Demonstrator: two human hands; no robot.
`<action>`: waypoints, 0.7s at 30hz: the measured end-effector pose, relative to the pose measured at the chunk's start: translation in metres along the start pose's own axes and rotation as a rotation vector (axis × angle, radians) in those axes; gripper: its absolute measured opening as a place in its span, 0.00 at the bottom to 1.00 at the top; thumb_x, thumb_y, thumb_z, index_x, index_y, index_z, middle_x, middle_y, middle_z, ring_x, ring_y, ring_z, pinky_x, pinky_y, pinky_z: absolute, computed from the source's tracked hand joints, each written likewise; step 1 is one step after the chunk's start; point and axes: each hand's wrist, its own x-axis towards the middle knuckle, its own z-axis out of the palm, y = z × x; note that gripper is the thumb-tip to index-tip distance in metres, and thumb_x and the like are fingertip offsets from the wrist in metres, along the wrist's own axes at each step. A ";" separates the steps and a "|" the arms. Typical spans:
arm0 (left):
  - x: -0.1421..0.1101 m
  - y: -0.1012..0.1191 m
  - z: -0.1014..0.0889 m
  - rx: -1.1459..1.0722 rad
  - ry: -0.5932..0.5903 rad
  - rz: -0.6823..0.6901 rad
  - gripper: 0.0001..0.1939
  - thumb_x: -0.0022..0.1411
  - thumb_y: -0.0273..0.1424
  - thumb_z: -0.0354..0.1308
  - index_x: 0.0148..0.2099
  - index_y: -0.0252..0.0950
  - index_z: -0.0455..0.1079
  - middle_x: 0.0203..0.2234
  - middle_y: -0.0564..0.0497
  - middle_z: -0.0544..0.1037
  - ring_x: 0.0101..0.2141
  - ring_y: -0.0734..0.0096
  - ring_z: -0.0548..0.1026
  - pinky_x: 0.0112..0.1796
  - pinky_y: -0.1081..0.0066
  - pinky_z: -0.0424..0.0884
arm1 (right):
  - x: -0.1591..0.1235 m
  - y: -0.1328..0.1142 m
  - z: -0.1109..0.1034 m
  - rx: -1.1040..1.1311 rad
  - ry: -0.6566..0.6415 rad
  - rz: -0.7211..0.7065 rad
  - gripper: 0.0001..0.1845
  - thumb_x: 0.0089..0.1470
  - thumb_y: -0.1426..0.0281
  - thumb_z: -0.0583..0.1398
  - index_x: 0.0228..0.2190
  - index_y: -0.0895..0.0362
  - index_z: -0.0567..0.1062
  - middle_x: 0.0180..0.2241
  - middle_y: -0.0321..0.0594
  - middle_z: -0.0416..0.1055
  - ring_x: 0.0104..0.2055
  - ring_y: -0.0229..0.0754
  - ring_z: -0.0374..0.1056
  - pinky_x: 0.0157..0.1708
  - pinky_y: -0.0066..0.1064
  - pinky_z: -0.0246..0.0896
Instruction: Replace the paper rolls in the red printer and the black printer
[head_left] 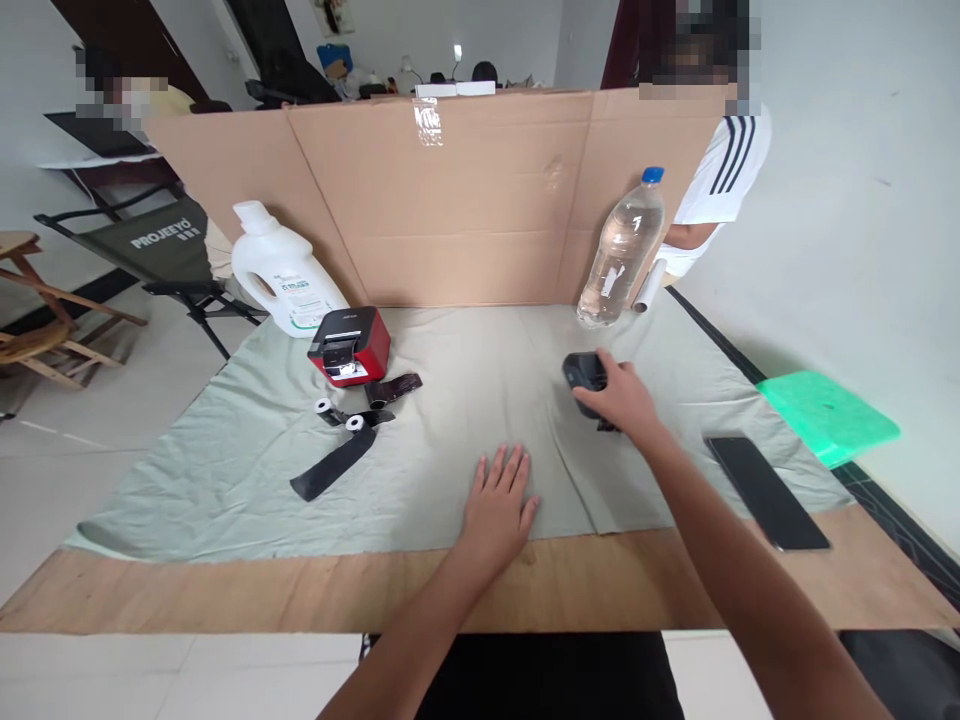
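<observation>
right hand (pixel 628 398) is curled and clamped on the device (pixel 579 370), which sits on the near side of the bottle (pixel 624 258); the hand covers part of it, so its long axis is unclear. left hand (pixel 497 503), flat and opened out, lies farther from the bottle, to its near left.

black plastic handheld device (pixel 577 371), creased pale-green cloth sheet (pixel 480 400), smooth brown wooden tabletop (pixel 337 595), glossy red-and-black plastic box (pixel 370 350), matt tan cardboard panel (pixel 457 205)
</observation>
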 end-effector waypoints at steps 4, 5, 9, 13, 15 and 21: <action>-0.002 0.000 0.002 0.041 -0.058 -0.007 0.32 0.76 0.43 0.38 0.76 0.38 0.49 0.74 0.48 0.48 0.73 0.52 0.45 0.70 0.44 0.43 | 0.044 0.041 -0.009 -0.074 0.046 0.174 0.48 0.54 0.48 0.61 0.70 0.52 0.56 0.56 0.59 0.64 0.56 0.66 0.67 0.51 0.49 0.65; -0.001 0.000 0.002 0.036 -0.065 -0.009 0.32 0.76 0.43 0.38 0.76 0.37 0.49 0.74 0.49 0.47 0.73 0.52 0.45 0.70 0.44 0.43 | 0.053 0.047 -0.008 -0.090 0.040 0.202 0.49 0.54 0.47 0.61 0.70 0.52 0.56 0.57 0.59 0.63 0.57 0.67 0.66 0.52 0.50 0.64; 0.001 0.004 0.001 -0.009 -0.073 -0.024 0.32 0.76 0.43 0.39 0.76 0.36 0.48 0.74 0.48 0.46 0.73 0.50 0.44 0.70 0.42 0.42 | 0.072 0.059 -0.001 -0.135 -0.006 0.270 0.49 0.54 0.46 0.60 0.70 0.50 0.54 0.60 0.60 0.61 0.60 0.69 0.63 0.54 0.51 0.62; -0.007 -0.009 -0.023 -0.153 -0.065 0.074 0.31 0.73 0.41 0.47 0.74 0.39 0.55 0.73 0.45 0.54 0.71 0.51 0.53 0.68 0.44 0.52 | 0.072 0.055 -0.002 -0.193 -0.024 0.327 0.52 0.54 0.43 0.60 0.71 0.53 0.53 0.63 0.67 0.57 0.60 0.75 0.61 0.53 0.57 0.58; -0.012 -0.035 -0.055 -0.254 0.083 0.090 0.25 0.72 0.38 0.51 0.69 0.42 0.64 0.68 0.45 0.65 0.67 0.55 0.64 0.65 0.50 0.61 | 0.069 0.042 -0.002 -0.286 0.095 0.257 0.53 0.54 0.44 0.61 0.70 0.59 0.54 0.63 0.73 0.56 0.61 0.80 0.56 0.53 0.61 0.54; 0.005 -0.197 -0.187 -0.535 0.924 -0.425 0.11 0.68 0.37 0.57 0.47 0.37 0.75 0.47 0.47 0.79 0.50 0.60 0.75 0.55 0.59 0.70 | 0.064 -0.089 0.047 0.104 -0.002 -0.440 0.32 0.61 0.62 0.58 0.64 0.59 0.66 0.59 0.59 0.67 0.60 0.62 0.64 0.59 0.52 0.60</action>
